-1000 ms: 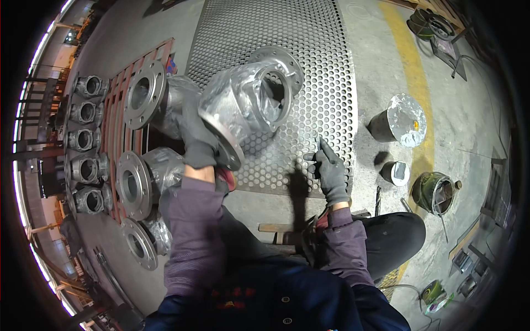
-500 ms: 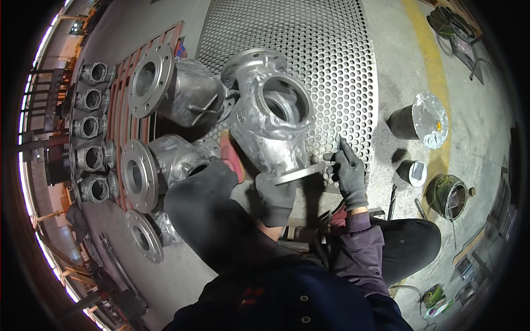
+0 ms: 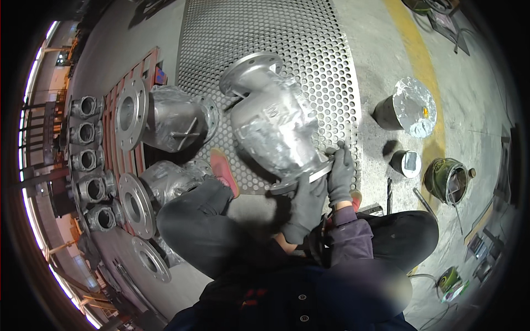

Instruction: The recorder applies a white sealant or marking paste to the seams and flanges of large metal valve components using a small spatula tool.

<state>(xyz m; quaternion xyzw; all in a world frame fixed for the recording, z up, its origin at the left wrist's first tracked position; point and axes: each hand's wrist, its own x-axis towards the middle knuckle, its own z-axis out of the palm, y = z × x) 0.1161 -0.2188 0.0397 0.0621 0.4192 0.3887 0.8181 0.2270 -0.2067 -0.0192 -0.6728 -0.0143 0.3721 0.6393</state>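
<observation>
A large grey cast-metal valve body lies on the perforated metal plate in front of me. Its round flange at the far end tilts up to the left, and the near flange is seen nearly edge-on. My left hand, in a dark grey glove, is closed on the underside of that near flange. Close beside it, my gloved right hand has its fingers bent at the flange's right edge. Whether the small thin piece is still in the right fingers cannot be made out.
More flanged valve bodies stand at the left by a red slatted rack, with several smaller castings beyond. At the right are a foil-topped cylinder, a small can, a drill bit and a green round container.
The valve body has rolled over, so its large opening no longer shows. My right hand has come in to the near flange, and my left hand has moved right along it.
</observation>
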